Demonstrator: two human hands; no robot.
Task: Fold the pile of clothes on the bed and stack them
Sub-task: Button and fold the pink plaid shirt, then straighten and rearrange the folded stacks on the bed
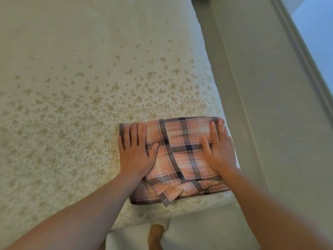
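A home bedroom, by every sign: a bed (75, 73) fills most of the view, spread with a cream textured cover scattered with tan blotches. Pale carpet (281, 109) runs alongside it to a white skirting board (306, 56), and a bare foot (156, 231) stands at the bed's edge.

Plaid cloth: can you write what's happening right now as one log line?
left hand flat on plaid cloth | right hand flat on it | cloth folded on bed

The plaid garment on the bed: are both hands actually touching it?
Touching. The head view shows the left hand and right hand lying flat, fingers straight, on the plaid garment.
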